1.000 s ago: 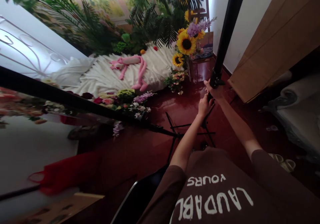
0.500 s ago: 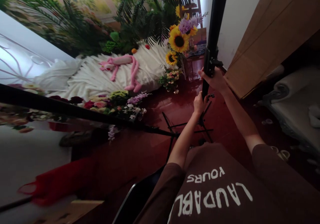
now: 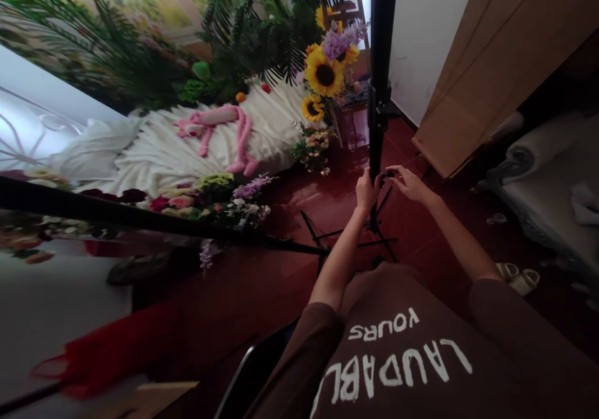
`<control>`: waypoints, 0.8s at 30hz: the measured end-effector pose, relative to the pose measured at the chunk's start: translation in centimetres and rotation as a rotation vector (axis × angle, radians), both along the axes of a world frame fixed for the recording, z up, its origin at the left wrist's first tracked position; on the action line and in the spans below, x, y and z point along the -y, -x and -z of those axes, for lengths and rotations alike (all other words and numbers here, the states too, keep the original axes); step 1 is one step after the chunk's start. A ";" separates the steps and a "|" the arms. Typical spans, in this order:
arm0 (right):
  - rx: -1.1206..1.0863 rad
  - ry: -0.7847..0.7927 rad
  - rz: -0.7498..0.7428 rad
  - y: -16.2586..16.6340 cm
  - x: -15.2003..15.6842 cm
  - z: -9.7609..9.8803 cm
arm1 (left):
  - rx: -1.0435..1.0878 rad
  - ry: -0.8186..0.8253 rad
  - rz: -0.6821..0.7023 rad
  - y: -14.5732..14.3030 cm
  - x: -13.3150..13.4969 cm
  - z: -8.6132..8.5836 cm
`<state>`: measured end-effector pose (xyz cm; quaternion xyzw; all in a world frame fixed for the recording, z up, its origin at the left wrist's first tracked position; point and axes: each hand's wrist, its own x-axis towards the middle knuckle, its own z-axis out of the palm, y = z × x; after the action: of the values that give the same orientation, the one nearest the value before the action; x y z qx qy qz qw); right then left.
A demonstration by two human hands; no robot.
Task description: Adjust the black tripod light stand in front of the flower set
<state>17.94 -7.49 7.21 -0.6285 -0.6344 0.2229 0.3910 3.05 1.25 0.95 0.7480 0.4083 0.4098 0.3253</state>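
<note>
A person's left hand (image 3: 366,189) is closed fully around a black stand pole (image 3: 378,44), fingers wrapped about the upright tube low on its length, while the right hand (image 3: 412,185) reaches in from the other side at the same height, thumb and forefinger pinched on a small knob (image 3: 387,174) that juts from the pole just beside the left hand's grip; the other fingers are loosely spread and hold nothing. The pole rises straight up from the 2 hands and out of the top of the view, with a clamp collar (image 3: 378,103) well above the grip. Just below the hands, the stand's thin tripod legs (image 3: 381,235) splay over the glossy red floor (image 3: 262,281). Beyond the grip and above it in the view stand sunflowers (image 3: 324,74) with purple blooms, close beside the pole. Farther off on the left hand's side, a pink plush toy (image 3: 219,125) lies on white fabric (image 3: 154,153). A second black pole (image 3: 116,214) runs slantwise across that side, ending near the tripod legs. On the right hand's side, well apart from the grip, a wooden panel (image 3: 496,57) leans, and a pair of pale sandals (image 3: 517,276) sits on the floor.
</note>
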 end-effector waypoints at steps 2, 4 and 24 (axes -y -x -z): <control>-0.036 -0.010 0.023 0.2 -0.3 0.5 | 0.003 0.011 0.005 0.0 0.1 -0.1; -0.081 -0.009 0.048 0.3 -0.7 0.9 | 0.011 0.015 0.010 0.1 0.2 -0.2; -0.921 0.374 0.357 2.4 -4.4 0.1 | 0.080 0.103 0.041 0.0 1.2 -1.3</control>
<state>15.57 -3.13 7.07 -0.6228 -0.2292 0.5152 0.5423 3.04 0.06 2.27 0.7216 0.4001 0.4110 0.3877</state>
